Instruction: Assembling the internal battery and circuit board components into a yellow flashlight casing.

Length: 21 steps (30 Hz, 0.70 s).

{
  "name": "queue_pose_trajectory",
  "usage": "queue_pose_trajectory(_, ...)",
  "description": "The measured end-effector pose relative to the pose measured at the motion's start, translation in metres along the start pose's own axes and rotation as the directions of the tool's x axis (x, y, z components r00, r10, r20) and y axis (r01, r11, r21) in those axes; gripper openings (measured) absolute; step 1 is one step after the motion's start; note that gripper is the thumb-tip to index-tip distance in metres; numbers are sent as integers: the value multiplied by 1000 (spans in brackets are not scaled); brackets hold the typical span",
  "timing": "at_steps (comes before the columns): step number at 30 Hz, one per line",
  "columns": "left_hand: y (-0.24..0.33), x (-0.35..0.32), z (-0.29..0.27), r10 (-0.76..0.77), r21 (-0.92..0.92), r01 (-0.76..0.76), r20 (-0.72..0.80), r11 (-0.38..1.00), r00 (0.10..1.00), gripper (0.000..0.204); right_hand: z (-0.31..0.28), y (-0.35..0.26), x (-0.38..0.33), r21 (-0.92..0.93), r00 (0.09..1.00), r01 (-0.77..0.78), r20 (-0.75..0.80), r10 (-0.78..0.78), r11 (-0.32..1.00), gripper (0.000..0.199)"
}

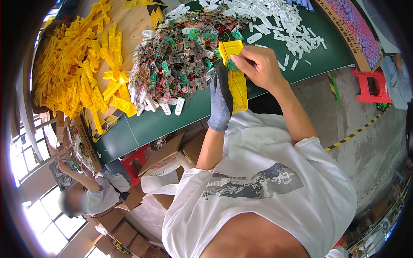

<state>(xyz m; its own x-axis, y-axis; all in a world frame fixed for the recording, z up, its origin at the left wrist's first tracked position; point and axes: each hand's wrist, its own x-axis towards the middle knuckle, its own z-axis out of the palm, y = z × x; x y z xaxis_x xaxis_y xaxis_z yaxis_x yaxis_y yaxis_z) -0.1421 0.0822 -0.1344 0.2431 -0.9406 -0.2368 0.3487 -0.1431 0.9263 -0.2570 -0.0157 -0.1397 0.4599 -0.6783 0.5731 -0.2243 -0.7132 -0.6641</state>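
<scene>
My left hand (220, 99), in a grey glove, grips a long yellow plastic housing (238, 88) from the side and holds it upright over the near edge of the green table (142, 124). My bare right hand (257, 65) pinches a small green circuit board (232, 66) against the housing's upper part. Just beyond both hands lies a heap of green circuit boards with red and green wires (180, 56).
Yellow plastic parts (81, 69) are piled on cardboard at the left. White plastic pieces (275, 21) are scattered at the far right, beside a cardboard tray of blue items (359, 30). A red stool (372, 86), cardboard boxes (165, 161) and another person (92, 193) are below the table.
</scene>
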Motion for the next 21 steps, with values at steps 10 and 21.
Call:
queue_pose_trajectory(10, -7, 1, 6, 45, -98, -46, -12, 994, 999, 29, -11, -8, -17, 238, 929, -361, 179, 324, 902, 25)
queue_pose_trajectory(21, -17, -2, 10, 296, 222, -259, -154, 940, 943, 32, 11, -32, -27, -102, 931, -358, 43, 364, 928, 20)
